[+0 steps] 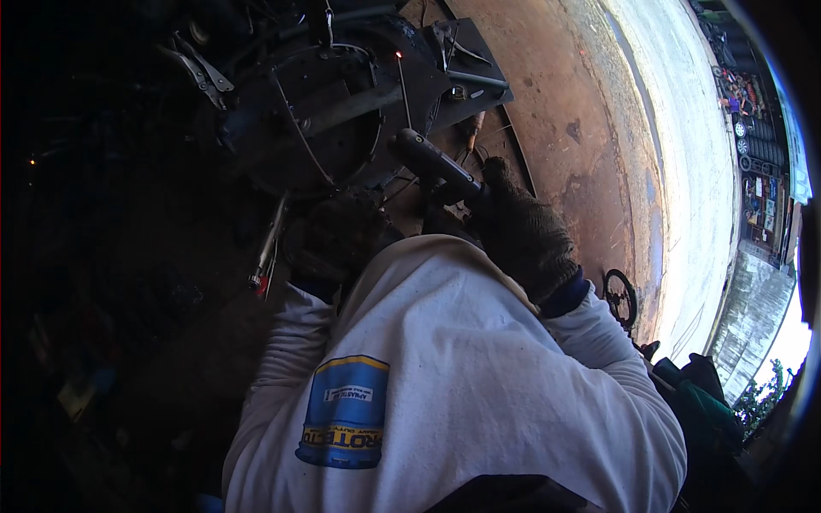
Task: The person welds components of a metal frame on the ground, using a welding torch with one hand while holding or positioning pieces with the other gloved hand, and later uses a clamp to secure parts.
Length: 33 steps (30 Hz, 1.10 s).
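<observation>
My right hand, in a dark knit work glove, is closed round the handle of a dark welding electrode holder. A thin electrode stands up from the holder's head, and its tip glows orange. Beyond it lies a dark round metal workpiece with a raised curved rim. My left hand, also gloved, is low in the shadow by the workpiece's near edge; its fingers are too dark to make out. Locking pliers grip at the workpiece's far left.
A dark flat plate holds small tools at the far right of the workpiece. A metal tool with red parts is left of my left hand. Brown ground stretches right, with a wheel near my right elbow.
</observation>
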{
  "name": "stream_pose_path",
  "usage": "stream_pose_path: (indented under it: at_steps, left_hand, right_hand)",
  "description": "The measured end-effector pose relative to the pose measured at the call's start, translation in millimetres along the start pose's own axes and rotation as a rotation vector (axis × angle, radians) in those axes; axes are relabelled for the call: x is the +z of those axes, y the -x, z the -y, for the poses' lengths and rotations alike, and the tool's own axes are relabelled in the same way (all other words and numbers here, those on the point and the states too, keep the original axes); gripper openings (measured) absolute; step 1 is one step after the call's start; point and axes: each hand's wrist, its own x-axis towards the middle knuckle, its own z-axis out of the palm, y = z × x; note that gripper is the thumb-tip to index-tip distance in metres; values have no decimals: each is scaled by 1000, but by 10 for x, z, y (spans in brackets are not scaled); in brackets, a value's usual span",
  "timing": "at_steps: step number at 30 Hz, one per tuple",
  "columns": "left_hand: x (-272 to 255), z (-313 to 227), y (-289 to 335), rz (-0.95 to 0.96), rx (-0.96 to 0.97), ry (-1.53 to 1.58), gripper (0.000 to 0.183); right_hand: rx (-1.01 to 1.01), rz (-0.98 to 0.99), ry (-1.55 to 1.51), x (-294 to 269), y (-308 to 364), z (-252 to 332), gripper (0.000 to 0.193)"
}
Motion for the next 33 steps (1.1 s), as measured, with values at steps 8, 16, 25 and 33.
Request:
stream_pose_path:
  at_steps: [8,16,25,33]
  left_hand:
    - [-156,20,-155,158,24,-2,25]
    - [-35,77,-38,-102,164,-12,24]
    - [-15,38,18,68,-21,105,23]
    - [-31,29,36,0,-13,23,26]
  right_hand:
    - [-5,-20,124,41,-41,2,45]
    - [-171,-112,55,54,53,-65,50]
    - [-104,-26,26,-40,18,41,51]
    - [-64,5,38,1,-98,-1,45]
